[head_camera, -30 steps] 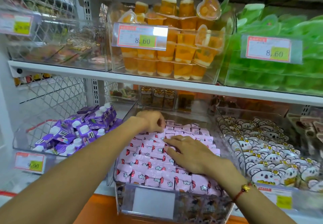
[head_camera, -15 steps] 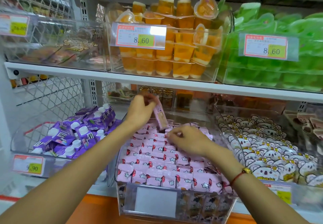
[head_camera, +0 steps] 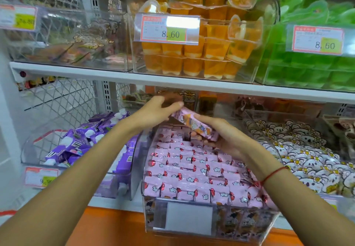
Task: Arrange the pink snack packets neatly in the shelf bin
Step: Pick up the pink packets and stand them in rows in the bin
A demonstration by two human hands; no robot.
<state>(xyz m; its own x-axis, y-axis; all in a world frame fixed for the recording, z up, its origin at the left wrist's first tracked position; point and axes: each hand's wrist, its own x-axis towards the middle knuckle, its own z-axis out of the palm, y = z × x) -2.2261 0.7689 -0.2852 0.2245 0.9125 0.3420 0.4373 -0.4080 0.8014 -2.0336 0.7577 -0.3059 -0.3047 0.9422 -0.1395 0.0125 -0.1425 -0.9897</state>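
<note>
From the head camera I see both of my hands meeting just above the back of the clear shelf bin [head_camera: 148,170] at lower centre of the frame. My left hand [head_camera: 153,111] pinches the upper end of one pink snack packet [head_camera: 194,123] between thumb and fingers, and my right hand [head_camera: 228,138] cups the packet's lower end from underneath, fingers curled round it. The packet is tilted, its high end toward the left, and it hangs clear of the rows below. Those rows of pink snack packets [head_camera: 192,176] fill the bin in fairly even lines running toward its front wall. A red string bracelet [head_camera: 273,174] circles my right wrist. To the left sits a bin of purple pouches [head_camera: 76,145]; to the right, white koala-faced packets [head_camera: 299,153]. On the shelf above, orange jelly cups [head_camera: 194,53] stand at upper centre and green jelly cups [head_camera: 307,69] at upper right.
</note>
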